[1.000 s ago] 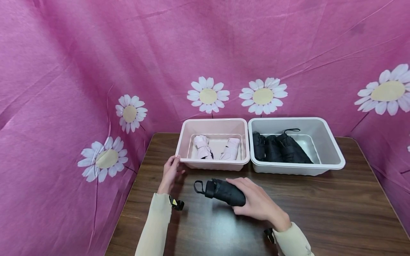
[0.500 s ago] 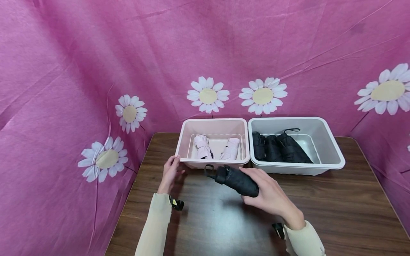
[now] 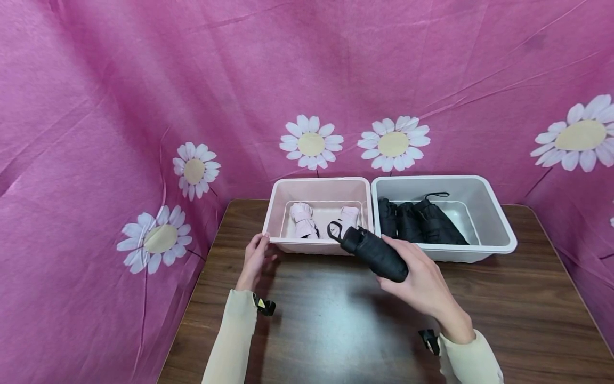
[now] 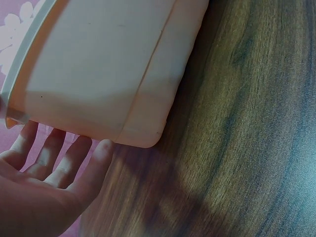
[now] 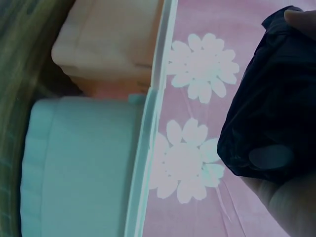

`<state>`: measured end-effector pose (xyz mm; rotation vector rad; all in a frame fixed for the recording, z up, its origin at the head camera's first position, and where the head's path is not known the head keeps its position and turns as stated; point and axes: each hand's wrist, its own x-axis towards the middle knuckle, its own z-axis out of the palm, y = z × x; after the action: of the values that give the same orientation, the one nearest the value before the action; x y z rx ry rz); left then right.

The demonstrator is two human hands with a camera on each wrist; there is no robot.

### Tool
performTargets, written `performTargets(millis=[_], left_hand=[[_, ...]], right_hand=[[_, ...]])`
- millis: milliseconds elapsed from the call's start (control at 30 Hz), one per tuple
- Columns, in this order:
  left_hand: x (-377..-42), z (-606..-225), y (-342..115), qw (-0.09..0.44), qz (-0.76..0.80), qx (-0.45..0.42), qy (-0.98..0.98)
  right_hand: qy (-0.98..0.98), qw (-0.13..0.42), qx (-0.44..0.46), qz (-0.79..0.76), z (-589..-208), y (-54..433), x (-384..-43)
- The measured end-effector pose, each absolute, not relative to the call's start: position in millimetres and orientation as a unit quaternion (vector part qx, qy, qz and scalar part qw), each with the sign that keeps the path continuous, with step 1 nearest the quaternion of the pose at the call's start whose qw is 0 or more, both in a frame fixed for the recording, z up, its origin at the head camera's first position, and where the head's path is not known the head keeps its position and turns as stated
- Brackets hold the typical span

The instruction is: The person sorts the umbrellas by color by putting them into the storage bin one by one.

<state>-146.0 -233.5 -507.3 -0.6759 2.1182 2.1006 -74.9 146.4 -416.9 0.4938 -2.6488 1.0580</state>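
My right hand grips a black folded umbrella by its lower end, above the table. Its wrist loop and handle point up and left, overlapping the front rim of the pink bin in the head view. The right wrist view shows the dark cloth of this umbrella large, with a fingertip on it. At the pink bin's front left corner rests my left hand. In the left wrist view its fingers reach fairly straight to the bin's wall.
Two pale pink folded umbrellas lie in the pink bin, the left one whole in view, the right one partly hidden. Beside it stands a light grey bin with several black folded umbrellas. A pink flowered cloth hangs behind the wooden table.
My right hand has carried the black umbrella up, to the right and toward the bins, from over the table to the pink bin's front rim. The left hand has stayed put.
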Motion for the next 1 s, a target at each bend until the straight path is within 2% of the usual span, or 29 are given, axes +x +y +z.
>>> performTargets(millis=[433, 700, 1000], left_hand=[[-147, -509, -235, 0.045, 0.688, -0.224, 0.689], [-148, -504, -237, 0.068, 0.692, -0.227, 0.682], [-138, -477, -227, 0.069, 0.683, -0.224, 0.692]], right_hand=[[-0.896, 0.183, 0.131, 0.382, -403, 167, -84], [-0.896, 0.182, 0.092, 0.395, -397, 184, -89], [-0.895, 0.173, 0.036, 0.409, -395, 205, -94]])
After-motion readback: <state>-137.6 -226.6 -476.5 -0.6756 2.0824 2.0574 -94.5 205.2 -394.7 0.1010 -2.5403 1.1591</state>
